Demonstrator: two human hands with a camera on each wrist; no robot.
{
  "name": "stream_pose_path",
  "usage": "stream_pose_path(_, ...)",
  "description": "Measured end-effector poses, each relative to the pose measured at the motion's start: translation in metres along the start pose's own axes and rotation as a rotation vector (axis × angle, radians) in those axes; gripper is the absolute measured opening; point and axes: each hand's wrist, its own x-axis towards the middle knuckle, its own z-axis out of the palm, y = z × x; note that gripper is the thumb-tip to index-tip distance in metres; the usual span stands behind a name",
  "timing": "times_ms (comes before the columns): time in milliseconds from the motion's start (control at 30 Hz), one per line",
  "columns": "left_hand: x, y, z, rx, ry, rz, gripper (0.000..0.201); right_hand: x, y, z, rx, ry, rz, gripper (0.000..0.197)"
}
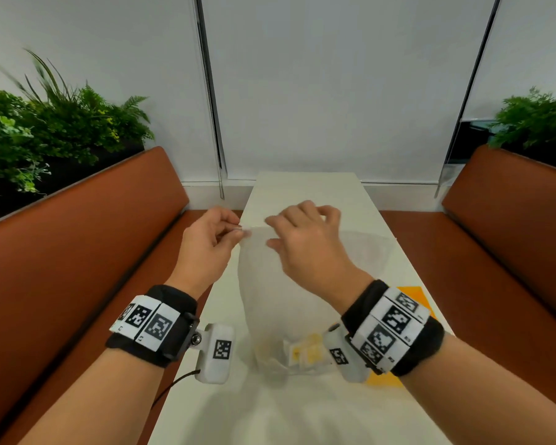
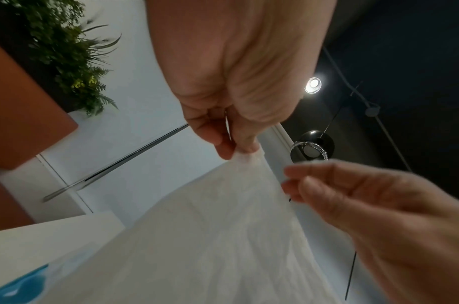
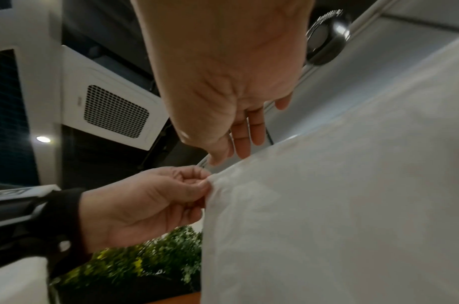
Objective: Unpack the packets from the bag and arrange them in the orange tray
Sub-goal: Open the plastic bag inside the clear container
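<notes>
My left hand point(image 1: 206, 239) pinches the bag point(image 1: 270, 284) rim to hold it upright on the counter point(image 1: 305, 194); my right hand point(image 1: 305, 239), loosely spread, feels for the opening; the orange tray point(image 1: 411, 293) waits near right.

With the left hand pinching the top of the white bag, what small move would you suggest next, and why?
Probably the right hand should take the opposite side of the bag's top edge and pull it apart. The left hand pinches only one corner, the right hand's fingers hover beside the edge gripping nothing, and the packets sit inside at the bottom, beside the orange tray.
</notes>
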Motion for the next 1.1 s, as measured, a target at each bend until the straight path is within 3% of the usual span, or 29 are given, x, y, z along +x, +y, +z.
stream_pose_path(167,-0.001,-0.002,-0.001,-0.129,0.015,-0.006,0.018,0.028,-0.021,0.012,0.033,-0.046,-0.062,0.016)
stream_pose_path(400,-0.003,-0.002,0.0,-0.215,0.034,-0.065,0.008,0.043,-0.031,0.011,0.051,-0.173,0.016,0.01)
stream_pose_path(533,-0.001,-0.006,0.003,-0.176,0.032,-0.064,0.014,0.041,-0.025,0.004,-0.019,-0.335,-0.02,0.017)
stream_pose_path(767,0.004,-0.008,-0.003,-0.03,0.081,-0.054,0.016,0.015,0.031,-0.02,-0.114,-0.465,0.069,0.018)
stream_pose_path(900,0.006,-0.007,-0.004,-0.092,0.097,-0.117,0.017,-0.008,0.079,-0.036,-0.163,-0.558,0.2,0.013)
stream_pose_path(1033,0.008,-0.003,-0.001,-0.147,0.08,-0.158,0.014,-0.025,0.113,-0.044,-0.002,-0.628,0.322,0.008)
stream_pose_path(1100,0.007,0.003,0.003,-0.195,0.053,-0.147,0.012,-0.03,0.114,-0.042,0.11,-0.566,0.317,0.008)
